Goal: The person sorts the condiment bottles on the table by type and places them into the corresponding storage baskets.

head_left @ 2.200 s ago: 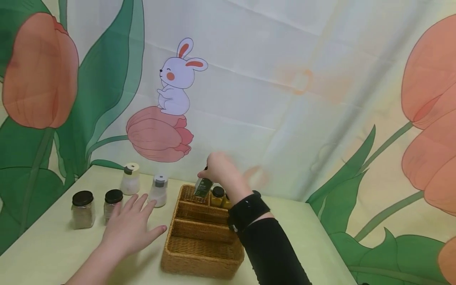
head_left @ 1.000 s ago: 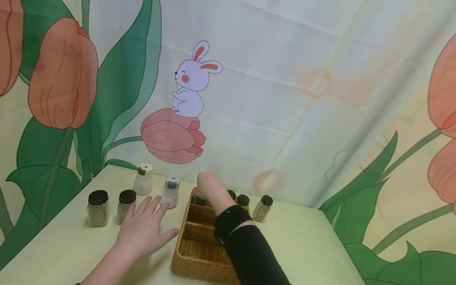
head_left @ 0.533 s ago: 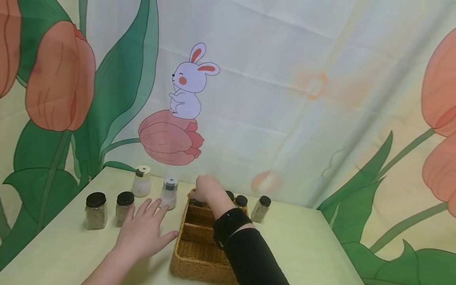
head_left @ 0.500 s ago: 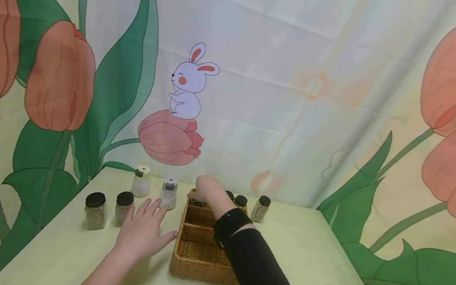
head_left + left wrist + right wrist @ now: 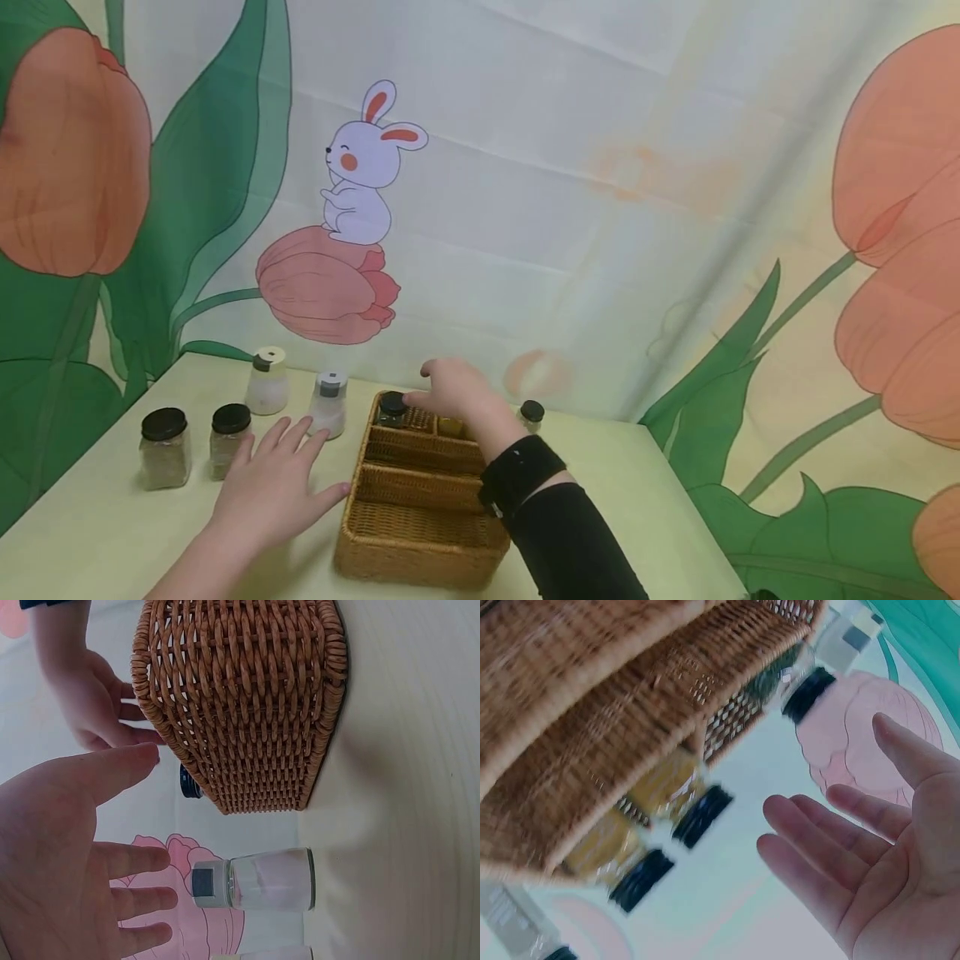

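A wicker basket (image 5: 420, 557) with compartments stands on the table. In its back left compartment sits a black-capped glass spice jar (image 5: 392, 410). My right hand (image 5: 459, 390) hovers over the back of the basket, fingers spread and holding nothing; the right wrist view shows it apart from the jars. Two jars with yellow contents (image 5: 671, 787) stand in the compartment beside, mostly hidden by my hand in the head view. My left hand (image 5: 270, 487) is stretched out left of the basket, empty, near a black-capped jar (image 5: 229, 442) and a white-topped shaker (image 5: 328, 406).
Another white-topped shaker (image 5: 267, 382) and a larger black-capped jar (image 5: 165, 448) stand at the left of the table. Behind the basket's right side is a further black-capped jar (image 5: 531, 415). A printed curtain (image 5: 525, 208) hangs along the table's back edge.
My right hand lowered the spice jar into the back left compartment, let go of it, and has moved up and right. My left hand keeps its outstretched pose. The head view has shifted.
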`<action>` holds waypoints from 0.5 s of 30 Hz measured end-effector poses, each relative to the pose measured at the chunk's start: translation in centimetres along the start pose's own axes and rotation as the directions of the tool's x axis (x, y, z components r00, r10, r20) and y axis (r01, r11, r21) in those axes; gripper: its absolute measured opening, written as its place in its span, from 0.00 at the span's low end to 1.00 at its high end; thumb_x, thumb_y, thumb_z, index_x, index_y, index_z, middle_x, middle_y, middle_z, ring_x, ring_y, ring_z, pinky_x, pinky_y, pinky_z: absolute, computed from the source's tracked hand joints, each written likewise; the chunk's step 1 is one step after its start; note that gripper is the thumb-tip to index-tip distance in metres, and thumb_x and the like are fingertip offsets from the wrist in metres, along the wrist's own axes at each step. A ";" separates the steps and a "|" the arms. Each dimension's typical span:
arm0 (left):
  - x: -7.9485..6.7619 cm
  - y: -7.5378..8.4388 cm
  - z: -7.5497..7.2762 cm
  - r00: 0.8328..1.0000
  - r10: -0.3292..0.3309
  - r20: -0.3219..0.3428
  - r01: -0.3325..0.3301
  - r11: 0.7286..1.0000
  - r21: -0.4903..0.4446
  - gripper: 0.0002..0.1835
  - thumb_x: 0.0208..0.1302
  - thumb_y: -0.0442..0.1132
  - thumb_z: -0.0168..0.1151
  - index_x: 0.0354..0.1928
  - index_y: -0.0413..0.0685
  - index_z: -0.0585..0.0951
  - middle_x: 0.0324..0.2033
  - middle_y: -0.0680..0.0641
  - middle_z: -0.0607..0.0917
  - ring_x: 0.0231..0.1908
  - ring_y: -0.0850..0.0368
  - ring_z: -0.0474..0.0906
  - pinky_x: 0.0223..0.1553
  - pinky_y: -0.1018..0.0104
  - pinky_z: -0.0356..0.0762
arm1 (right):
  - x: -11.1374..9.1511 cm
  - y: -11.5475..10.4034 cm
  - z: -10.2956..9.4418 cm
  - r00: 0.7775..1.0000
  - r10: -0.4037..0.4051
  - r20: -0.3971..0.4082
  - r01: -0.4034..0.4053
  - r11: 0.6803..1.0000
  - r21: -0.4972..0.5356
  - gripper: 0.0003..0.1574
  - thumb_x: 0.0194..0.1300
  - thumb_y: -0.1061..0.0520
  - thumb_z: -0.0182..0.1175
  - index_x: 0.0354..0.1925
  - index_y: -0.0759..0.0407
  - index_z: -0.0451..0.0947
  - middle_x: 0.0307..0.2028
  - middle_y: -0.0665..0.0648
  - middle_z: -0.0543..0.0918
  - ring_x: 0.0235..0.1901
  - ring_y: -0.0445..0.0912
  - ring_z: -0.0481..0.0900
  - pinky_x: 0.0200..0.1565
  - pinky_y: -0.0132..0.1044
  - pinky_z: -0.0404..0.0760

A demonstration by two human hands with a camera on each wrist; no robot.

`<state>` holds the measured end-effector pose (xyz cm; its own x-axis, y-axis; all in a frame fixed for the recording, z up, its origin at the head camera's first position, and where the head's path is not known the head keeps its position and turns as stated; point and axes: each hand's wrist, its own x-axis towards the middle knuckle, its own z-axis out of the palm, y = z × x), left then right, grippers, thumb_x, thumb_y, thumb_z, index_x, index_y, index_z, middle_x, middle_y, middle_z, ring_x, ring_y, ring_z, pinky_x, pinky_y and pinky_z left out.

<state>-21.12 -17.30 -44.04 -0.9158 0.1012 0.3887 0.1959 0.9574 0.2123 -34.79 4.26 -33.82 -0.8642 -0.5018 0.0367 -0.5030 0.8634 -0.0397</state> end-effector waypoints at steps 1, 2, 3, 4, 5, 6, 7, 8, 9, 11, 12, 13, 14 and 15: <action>-0.2 -0.4 -0.3 1.000 -0.009 0.003 0.009 1.000 -0.001 0.47 0.54 0.73 0.56 0.64 0.43 0.71 0.64 0.35 0.67 0.64 0.34 0.52 0.59 0.25 0.44 | -0.1 -0.2 -0.2 1.000 -0.004 0.003 0.004 1.000 0.003 0.36 0.63 0.33 0.58 0.60 0.53 0.74 0.54 0.52 0.79 0.50 0.46 0.76 0.50 0.42 0.78; -0.5 -0.9 -0.6 1.000 -0.018 0.005 0.018 1.000 0.000 0.47 0.54 0.73 0.56 0.64 0.43 0.71 0.64 0.34 0.66 0.64 0.33 0.52 0.59 0.25 0.44 | -0.1 -0.5 -0.4 1.000 -0.010 0.007 0.010 1.000 0.003 0.36 0.63 0.33 0.58 0.60 0.53 0.74 0.54 0.52 0.79 0.49 0.46 0.76 0.50 0.42 0.77; -0.7 -1.4 -0.9 1.000 -0.028 0.005 0.028 1.000 0.000 0.47 0.54 0.73 0.56 0.64 0.42 0.71 0.64 0.34 0.66 0.64 0.33 0.52 0.59 0.25 0.43 | 0.0 -0.7 -0.6 1.000 -0.013 0.009 0.013 1.000 -0.002 0.36 0.63 0.32 0.58 0.61 0.52 0.73 0.54 0.51 0.78 0.49 0.46 0.76 0.50 0.42 0.77; -0.9 -1.8 -1.2 0.999 -0.037 0.005 0.037 0.999 0.000 0.48 0.54 0.73 0.56 0.64 0.42 0.70 0.64 0.33 0.66 0.64 0.32 0.51 0.58 0.25 0.43 | 0.0 -0.9 -0.8 1.000 -0.017 0.010 0.017 1.000 -0.007 0.37 0.62 0.32 0.58 0.61 0.51 0.73 0.55 0.51 0.78 0.49 0.46 0.76 0.50 0.43 0.77; -1.1 -2.3 -1.5 0.999 -0.044 0.002 0.044 0.999 0.002 0.48 0.54 0.73 0.56 0.64 0.42 0.70 0.64 0.33 0.65 0.64 0.32 0.51 0.58 0.24 0.43 | 0.0 -1.2 -1.0 1.000 -0.020 0.011 0.020 1.000 -0.015 0.37 0.62 0.32 0.58 0.62 0.50 0.72 0.55 0.51 0.78 0.50 0.46 0.76 0.50 0.44 0.77; -1.2 -2.7 -1.8 0.999 -0.050 -0.001 0.050 0.999 0.002 0.48 0.54 0.74 0.56 0.64 0.41 0.70 0.64 0.32 0.65 0.64 0.32 0.51 0.58 0.24 0.43 | -0.1 -1.4 -1.2 1.000 -0.021 0.011 0.022 0.999 -0.025 0.38 0.62 0.31 0.58 0.62 0.49 0.72 0.56 0.50 0.77 0.50 0.46 0.75 0.50 0.44 0.77; -1.4 -3.0 -2.0 0.998 -0.056 -0.003 0.056 0.998 0.000 0.48 0.54 0.74 0.56 0.64 0.41 0.69 0.64 0.32 0.64 0.63 0.31 0.51 0.58 0.24 0.42 | -0.1 -1.4 -1.4 1.000 -0.022 0.007 0.022 0.999 -0.029 0.39 0.61 0.30 0.58 0.62 0.49 0.72 0.56 0.50 0.77 0.51 0.46 0.75 0.48 0.44 0.78; -1.5 -3.3 -2.2 0.998 -0.062 -0.003 0.062 0.998 0.001 0.49 0.54 0.74 0.55 0.65 0.41 0.69 0.64 0.32 0.64 0.63 0.31 0.51 0.57 0.23 0.42 | -0.2 -1.5 -1.5 1.000 -0.020 0.006 0.020 0.999 -0.034 0.39 0.61 0.30 0.58 0.63 0.48 0.71 0.56 0.50 0.77 0.52 0.46 0.74 0.47 0.44 0.79; -1.6 -3.5 -2.3 0.998 -0.066 -0.003 0.066 0.998 0.001 0.49 0.54 0.75 0.55 0.65 0.41 0.69 0.64 0.32 0.64 0.63 0.31 0.50 0.57 0.23 0.42 | -0.3 -1.4 -1.6 1.000 -0.016 0.004 0.017 0.999 -0.038 0.40 0.61 0.29 0.57 0.63 0.48 0.71 0.57 0.50 0.77 0.52 0.47 0.74 0.45 0.44 0.79; -1.8 -3.9 -2.5 0.997 -0.071 -0.001 0.071 0.997 0.002 0.50 0.54 0.75 0.54 0.65 0.41 0.69 0.64 0.31 0.63 0.63 0.30 0.50 0.57 0.22 0.42 | -0.8 -1.1 -1.7 1.000 -0.008 0.006 0.008 1.000 -0.021 0.41 0.60 0.28 0.57 0.64 0.48 0.70 0.57 0.50 0.76 0.50 0.46 0.75 0.41 0.43 0.80; -1.9 -4.1 -2.6 0.997 -0.073 0.000 0.073 0.997 0.001 0.50 0.54 0.75 0.53 0.65 0.41 0.69 0.64 0.31 0.63 0.63 0.30 0.50 0.57 0.22 0.42 | -1.0 -0.8 -1.6 1.000 -0.001 0.005 0.001 1.000 -0.005 0.41 0.60 0.29 0.58 0.64 0.48 0.70 0.57 0.50 0.76 0.49 0.46 0.76 0.40 0.43 0.80; -2.0 -4.2 -2.6 0.997 -0.075 0.003 0.075 0.997 0.003 0.50 0.54 0.76 0.53 0.65 0.41 0.69 0.64 0.31 0.63 0.63 0.30 0.50 0.56 0.22 0.42 | -1.3 -0.5 -1.5 1.000 0.006 0.005 -0.006 1.000 0.020 0.41 0.60 0.29 0.59 0.63 0.48 0.70 0.57 0.50 0.76 0.48 0.46 0.76 0.40 0.43 0.80; -2.1 -4.3 -2.6 0.997 -0.075 0.005 0.075 0.997 0.004 0.50 0.54 0.76 0.53 0.65 0.41 0.69 0.64 0.31 0.63 0.63 0.30 0.50 0.56 0.22 0.42 | -1.7 -0.1 -1.4 1.000 0.010 0.005 -0.010 0.999 0.041 0.41 0.60 0.30 0.59 0.64 0.49 0.70 0.57 0.50 0.76 0.48 0.46 0.77 0.41 0.44 0.80; -2.1 -4.3 -2.6 0.997 -0.075 0.004 0.075 0.997 0.005 0.50 0.54 0.76 0.53 0.65 0.41 0.69 0.64 0.31 0.64 0.63 0.30 0.50 0.56 0.22 0.42 | -2.1 0.3 -1.3 1.000 0.014 0.003 -0.014 0.998 0.060 0.41 0.59 0.30 0.60 0.63 0.49 0.70 0.57 0.50 0.76 0.48 0.46 0.77 0.42 0.44 0.80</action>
<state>-19.13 -22.38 -43.44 -0.9295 0.0300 0.3676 0.1246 0.9637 0.2362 -33.12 5.61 -32.56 -0.8711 -0.4900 0.0328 -0.4907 0.8656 -0.1002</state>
